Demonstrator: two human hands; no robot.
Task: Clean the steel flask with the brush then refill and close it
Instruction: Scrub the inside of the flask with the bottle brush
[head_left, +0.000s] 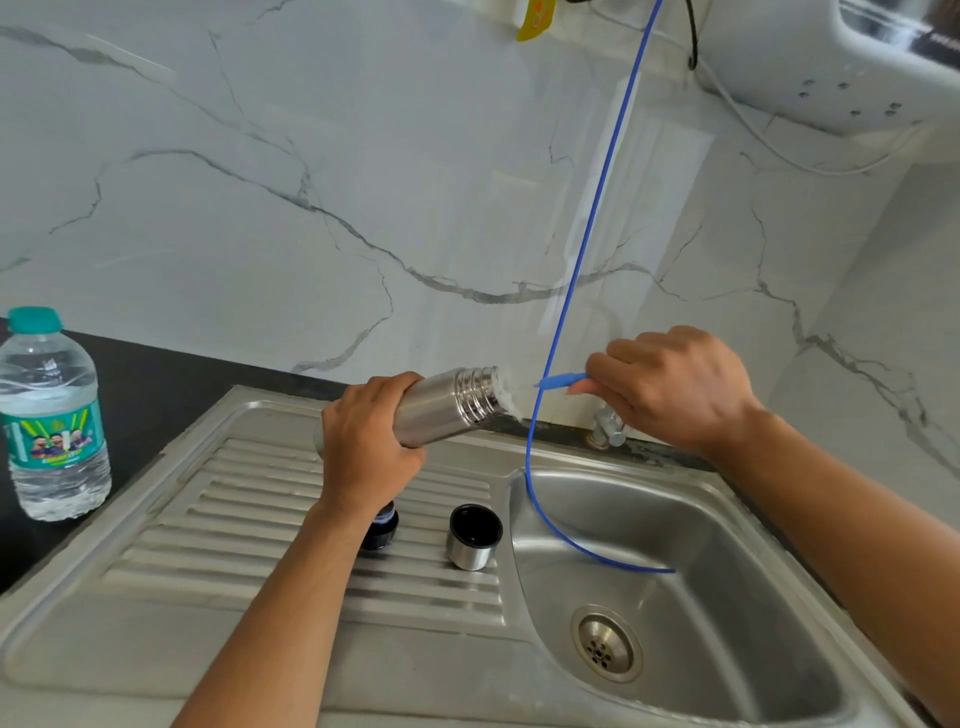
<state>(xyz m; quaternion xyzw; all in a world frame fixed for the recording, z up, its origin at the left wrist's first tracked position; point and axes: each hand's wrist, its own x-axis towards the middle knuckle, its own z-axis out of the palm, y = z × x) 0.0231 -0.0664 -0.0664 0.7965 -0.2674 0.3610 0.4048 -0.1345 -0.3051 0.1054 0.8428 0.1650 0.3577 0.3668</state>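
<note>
Flask (441, 410), one, in left hand's (363, 447) grip; right hand (670, 387) pinches one brush (558, 383); two caps (472, 538) below.

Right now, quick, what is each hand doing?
Left hand: closed round the steel flask, holding it tilted over the sink.
Right hand: closed on the blue handle of the brush, whose white bristles sit at the flask's mouth.

One flask (441, 410); one brush (563, 383); one water bottle (52, 415); two caps (474, 535) (one seemingly a stopper (382, 527)).
</note>
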